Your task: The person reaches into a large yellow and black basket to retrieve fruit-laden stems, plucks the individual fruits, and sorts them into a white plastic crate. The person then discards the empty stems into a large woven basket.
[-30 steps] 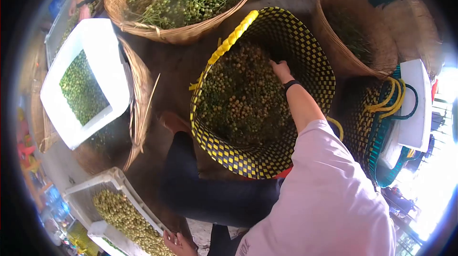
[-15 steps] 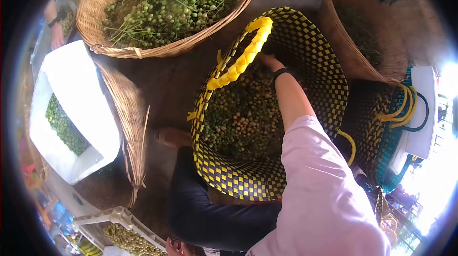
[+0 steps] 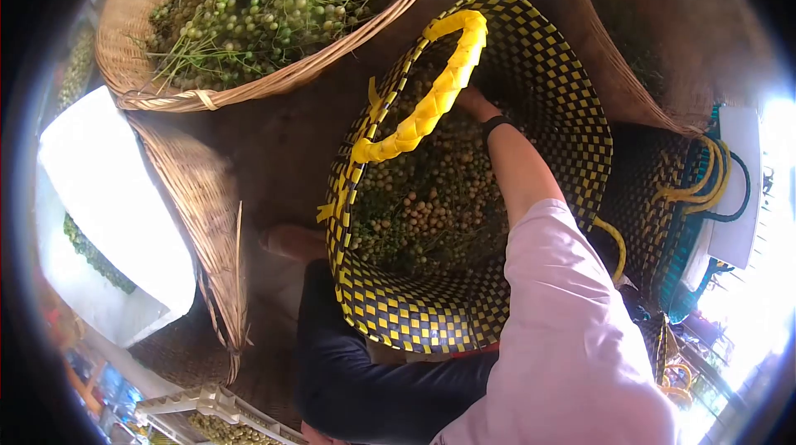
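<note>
My right hand point(image 3: 474, 103) reaches deep into a black-and-yellow woven basket point(image 3: 414, 337), its fingers hidden behind the thick yellow handle point(image 3: 431, 109) and in shadow. A dark band circles the wrist. Inside the basket lie small round fruits point(image 3: 427, 213), tan in the middle and greener toward the left, among thin stems. Only a bit of my left hand point(image 3: 319, 437) shows at the bottom edge, beside a pale plastic crate point(image 3: 240, 403) with yellowish round fruits point(image 3: 228, 430) in it. The left fingers cannot be made out.
A wide wicker basket point(image 3: 315, 60) heaped with green fruits on stems point(image 3: 274, 6) stands beyond. At left, a bright white container point(image 3: 108, 188) rests against wicker point(image 3: 199, 196). Another wicker basket point(image 3: 609, 39) and a dark woven bag point(image 3: 647, 213) with yellow handles are at right.
The view has shifted somewhat, moving the left-hand baskets and container further left. My right hand stays inside the woven basket. My left hand has slipped mostly out of view at the bottom.
</note>
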The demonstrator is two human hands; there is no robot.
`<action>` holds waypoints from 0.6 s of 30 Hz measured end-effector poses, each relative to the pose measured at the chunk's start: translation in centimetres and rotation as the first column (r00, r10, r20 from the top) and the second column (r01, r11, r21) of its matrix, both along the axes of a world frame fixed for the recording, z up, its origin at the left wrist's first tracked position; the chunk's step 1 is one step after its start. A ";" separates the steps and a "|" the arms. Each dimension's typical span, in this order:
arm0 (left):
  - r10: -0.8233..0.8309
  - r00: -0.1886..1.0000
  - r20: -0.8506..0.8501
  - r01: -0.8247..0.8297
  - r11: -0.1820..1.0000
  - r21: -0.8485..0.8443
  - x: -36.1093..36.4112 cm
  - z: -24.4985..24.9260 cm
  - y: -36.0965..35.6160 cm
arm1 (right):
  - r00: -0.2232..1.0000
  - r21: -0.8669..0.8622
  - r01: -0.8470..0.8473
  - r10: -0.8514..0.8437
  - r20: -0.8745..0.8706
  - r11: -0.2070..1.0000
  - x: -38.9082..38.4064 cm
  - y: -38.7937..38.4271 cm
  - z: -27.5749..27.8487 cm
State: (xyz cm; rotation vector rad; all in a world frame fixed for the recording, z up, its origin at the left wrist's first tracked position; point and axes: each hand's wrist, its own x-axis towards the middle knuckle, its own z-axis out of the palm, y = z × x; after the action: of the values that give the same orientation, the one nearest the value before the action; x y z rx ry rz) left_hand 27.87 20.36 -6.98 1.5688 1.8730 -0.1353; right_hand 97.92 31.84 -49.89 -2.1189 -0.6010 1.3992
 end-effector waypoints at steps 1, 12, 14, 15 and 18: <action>-0.025 1.000 -0.016 0.026 0.999 0.023 -0.2 -0.1 0.0 | 0.999 -0.033 0.040 -0.040 0.005 0.999 0.5 -0.2 -1.4; -0.076 0.995 -0.059 0.071 0.993 -0.089 -1.4 -1.2 -0.9 | 0.987 -0.195 -0.091 0.115 0.115 0.976 -1.9 1.8 2.4; -0.068 0.995 -0.073 0.059 0.991 -0.123 -1.7 -1.7 -1.3 | 0.984 -0.194 -0.083 0.111 0.142 0.978 -1.9 1.6 2.2; -0.064 0.995 -0.079 0.052 0.989 -0.138 -2.0 -1.9 -1.5 | 0.982 -0.197 -0.080 0.111 0.153 0.977 -1.9 1.5 2.2; -0.069 0.992 -0.102 0.050 0.983 -0.176 -3.2 -2.5 -2.5 | 0.978 -0.195 -0.073 0.108 0.177 0.978 -2.2 1.4 2.1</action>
State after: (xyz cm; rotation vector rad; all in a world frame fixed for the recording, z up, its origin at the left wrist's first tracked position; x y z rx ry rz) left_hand 24.69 17.91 -9.46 1.5242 1.8422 -0.4067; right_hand 95.67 33.22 -47.77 -2.4208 -0.6687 1.3615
